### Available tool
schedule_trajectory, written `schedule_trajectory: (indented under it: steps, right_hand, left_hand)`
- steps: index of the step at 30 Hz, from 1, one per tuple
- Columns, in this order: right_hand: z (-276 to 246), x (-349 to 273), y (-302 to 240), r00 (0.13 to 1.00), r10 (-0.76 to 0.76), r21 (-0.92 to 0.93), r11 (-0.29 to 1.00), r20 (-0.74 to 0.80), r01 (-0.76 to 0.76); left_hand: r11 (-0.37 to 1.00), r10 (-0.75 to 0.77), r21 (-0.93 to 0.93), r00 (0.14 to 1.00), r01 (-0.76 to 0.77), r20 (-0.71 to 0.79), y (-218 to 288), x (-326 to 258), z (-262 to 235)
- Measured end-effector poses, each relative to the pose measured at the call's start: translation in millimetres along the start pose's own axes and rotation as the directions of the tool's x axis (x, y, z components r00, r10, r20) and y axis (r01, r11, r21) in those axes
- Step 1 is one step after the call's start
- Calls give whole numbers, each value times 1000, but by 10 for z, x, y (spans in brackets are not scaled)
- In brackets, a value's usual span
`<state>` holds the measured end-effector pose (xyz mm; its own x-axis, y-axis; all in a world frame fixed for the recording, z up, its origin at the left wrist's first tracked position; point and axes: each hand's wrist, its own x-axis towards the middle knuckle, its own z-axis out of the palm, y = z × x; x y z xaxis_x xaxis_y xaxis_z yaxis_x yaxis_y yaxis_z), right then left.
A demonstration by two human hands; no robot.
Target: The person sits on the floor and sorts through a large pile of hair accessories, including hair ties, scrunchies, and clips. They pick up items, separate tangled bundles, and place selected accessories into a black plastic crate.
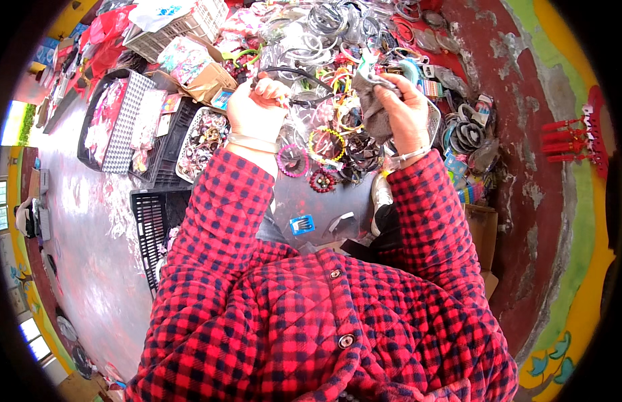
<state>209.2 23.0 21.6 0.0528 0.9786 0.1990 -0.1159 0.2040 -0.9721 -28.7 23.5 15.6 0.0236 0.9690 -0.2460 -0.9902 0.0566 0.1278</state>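
Observation:
My right hand [406, 112] pinches a grey-brown cloth [376, 110], which hangs down from the fingers over the pile. My left hand [256, 108] is closed with curled fingers, level with the right. A black hoop like a headband [304, 71] curves out beside those fingers; whether they grip it I cannot tell. Below and between my hands lie a yellow beaded bracelet [326, 131], a purple spiky ring [293, 148] and a dark red beaded bracelet [322, 181]. Clear-bagged hoops and headbands [328, 23] are heaped beyond my hands.
Left of the pile stand a white basket of small accessories [184, 165], a black crate [142, 231], a houndstooth-patterned bin [121, 120] and an open cardboard box [207, 84]. A blue card [301, 224] lies on the floor near my shoe [380, 199]. A cardboard box [482, 234] stands at right.

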Motion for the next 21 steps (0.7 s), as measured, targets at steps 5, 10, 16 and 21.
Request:
schedule_trajectory:
  steps: [5, 10, 16, 21]
  right_hand:
    - [173, -94, -132, 888, -349, -450, 769, 300, 454]
    - [340, -232, -126, 752, -298, -459, 643, 587, 613]
    - [272, -231, -208, 712, -163, -458, 664, 683, 591]
    - [257, -216, -161, 697, -131, -493, 616, 705, 614]
  left_hand:
    - [999, -47, 14, 998, 47, 44, 5, -19, 17]
    - [985, -167, 56, 985, 164, 50, -80, -111, 144]
    - [945, -300, 138, 954, 297, -2, -74, -121, 178]
    - [924, -331, 192, 943, 330, -30, -74, -147, 199]
